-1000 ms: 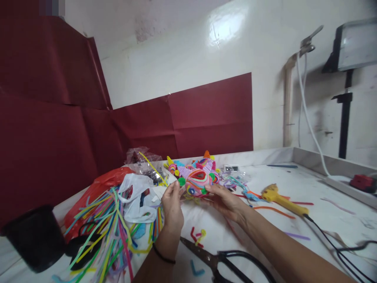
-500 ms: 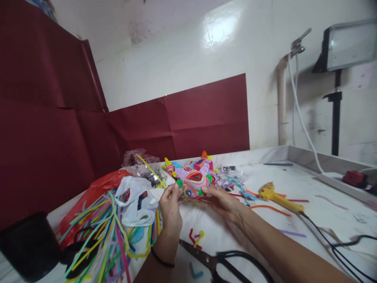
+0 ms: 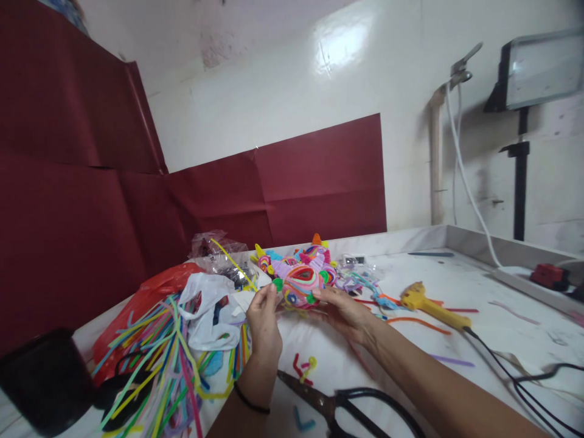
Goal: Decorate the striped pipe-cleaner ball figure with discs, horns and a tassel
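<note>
Left hand (image 3: 263, 317) raised off the worktop (image 3: 456, 340), fingertips pinched on the left edge of a multicoloured pipe-cleaner figure (image 3: 302, 281). Right hand (image 3: 343, 311) cupped under the figure's right side, fingers spread beneath it, holding it from below. Figure held just above the worktop's middle, toward the back edge, in front of the dark red backing sheet (image 3: 319, 176). Left of the hands, a loose heap of pipe cleaners (image 3: 168, 359) beside a white plastic bag (image 3: 207, 310) and a red bag (image 3: 150, 292). Near the front edge, black scissors (image 3: 347, 404) lying flat, with short red and yellow pipe-cleaner scraps (image 3: 305, 367) just beyond them. Right of the hands, a yellow glue gun (image 3: 431, 306) on its side, black cord trailing toward the right front corner. Black cup (image 3: 43, 380) at the left front corner.
</note>
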A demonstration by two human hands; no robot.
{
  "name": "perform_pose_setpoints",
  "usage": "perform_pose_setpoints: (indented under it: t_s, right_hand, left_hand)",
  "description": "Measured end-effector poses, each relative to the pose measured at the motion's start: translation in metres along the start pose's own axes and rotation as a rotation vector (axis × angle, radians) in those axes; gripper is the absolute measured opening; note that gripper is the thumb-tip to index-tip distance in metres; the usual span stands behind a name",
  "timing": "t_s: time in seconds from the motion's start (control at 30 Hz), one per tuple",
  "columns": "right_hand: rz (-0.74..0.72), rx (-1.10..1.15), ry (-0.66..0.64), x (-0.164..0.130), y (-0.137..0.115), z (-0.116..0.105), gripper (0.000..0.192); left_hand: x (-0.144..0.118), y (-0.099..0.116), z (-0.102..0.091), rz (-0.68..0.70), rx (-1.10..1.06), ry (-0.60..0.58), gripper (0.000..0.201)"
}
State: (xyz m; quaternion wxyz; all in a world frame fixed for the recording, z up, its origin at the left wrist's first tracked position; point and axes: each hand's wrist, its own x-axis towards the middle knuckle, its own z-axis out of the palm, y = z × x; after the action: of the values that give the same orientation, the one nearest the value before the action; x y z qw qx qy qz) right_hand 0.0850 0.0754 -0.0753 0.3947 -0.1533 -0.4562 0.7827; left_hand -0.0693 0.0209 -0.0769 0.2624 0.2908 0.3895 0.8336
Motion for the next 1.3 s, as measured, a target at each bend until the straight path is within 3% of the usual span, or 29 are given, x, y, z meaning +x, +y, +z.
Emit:
perform_pose_setpoints:
  t_s: [0.43,0.83,1.3]
  right_hand:
    - [-0.035,-0.011,0.007,0.005,0.002,-0.003,0.04]
    - [-0.104,0.03,0.065,0.005,-0.002,0.007,0.034]
    - [-0.133,-0.057,0.072,0.006,0.003,0.01,0.05]
  left_hand:
    - [-0.005,0.005,0.003,-0.06,-0.036,-0.071,0.042]
    - [-0.03,-0.015,0.013,-0.245,-0.033,-0.344,0.051]
    - [-0.032,-0.017,0.015,-0.221,-0.032,-0.339,0.046]
